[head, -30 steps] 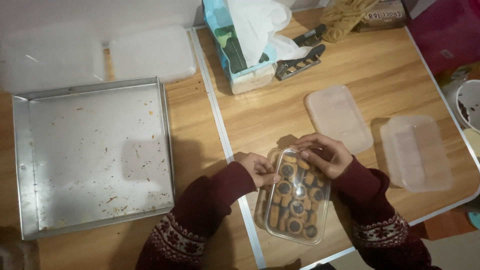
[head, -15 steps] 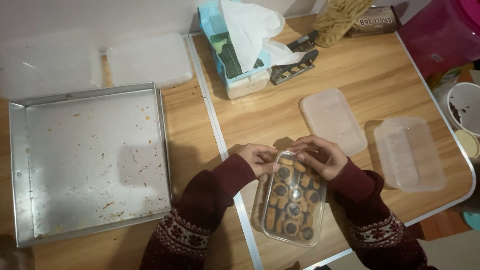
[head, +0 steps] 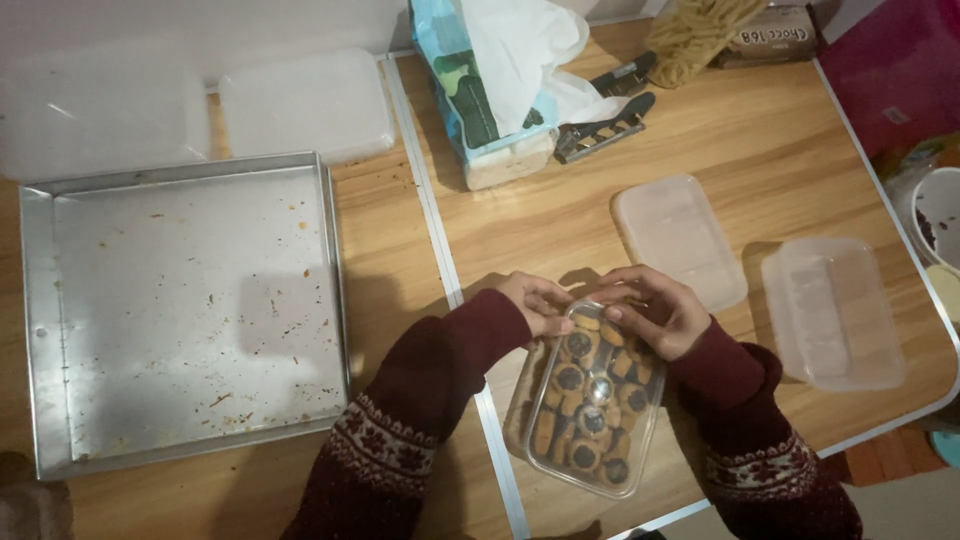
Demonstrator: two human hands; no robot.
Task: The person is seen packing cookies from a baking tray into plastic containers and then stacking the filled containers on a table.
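Note:
A clear plastic container (head: 590, 405) full of round dark-centred cookies lies on the wooden table near its front edge, with a transparent lid on top. My left hand (head: 537, 301) grips the lid's far left corner. My right hand (head: 655, 308) presses its fingers on the far right corner of the same lid. Both arms wear dark red patterned sleeves.
A large crumb-strewn metal baking tray (head: 185, 305) sits at the left. Two frosted lids (head: 305, 105) lie behind it. A loose lid (head: 678, 238) and an empty plastic container (head: 833, 310) lie to the right. A tissue pack (head: 490, 85), a stapler (head: 605, 125) and a box stand at the back.
My left hand has slid from the container's left side up to its far left corner. My right hand stays on the far right corner. The container has shifted slightly.

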